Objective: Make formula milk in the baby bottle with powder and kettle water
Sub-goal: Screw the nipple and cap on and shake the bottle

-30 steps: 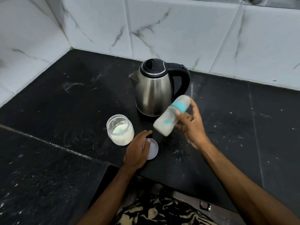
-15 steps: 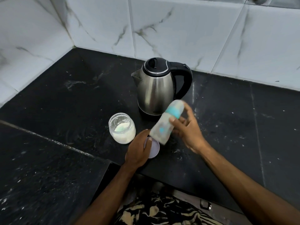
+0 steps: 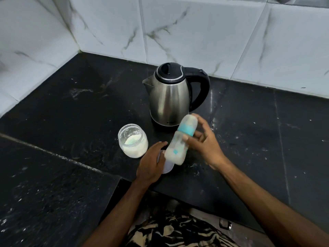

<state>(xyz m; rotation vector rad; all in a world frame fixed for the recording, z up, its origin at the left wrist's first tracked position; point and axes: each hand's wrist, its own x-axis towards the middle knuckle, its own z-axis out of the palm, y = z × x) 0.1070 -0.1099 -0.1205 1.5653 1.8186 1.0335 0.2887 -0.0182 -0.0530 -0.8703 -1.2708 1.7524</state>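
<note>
Right hand (image 3: 204, 147) holds the baby bottle (image 3: 180, 139) in the air, tilted, capped end up toward the kettle (image 3: 169, 97), base down near the left hand. Its grip is fingers and thumb wrapped around the bottle at the teal collar. The bottle looks cloudy white inside and the edges are blurred, so my read is the mixing or shaking step, with powder and water already in; I can't confirm the fill level. Left hand (image 3: 151, 164) rests on the pale jar lid (image 3: 167, 166) lying flat on the bench (image 3: 249, 139), fingers loosely over it, not clearly pinching. Powder jar (image 3: 132, 140) stands open just left of that hand, partly full. Kettle sits upright behind, lid closed, handle to the right. Next move probably calls for a firm hold and a tight cap so nothing leaks, then the lid goes back on the jar.
</note>
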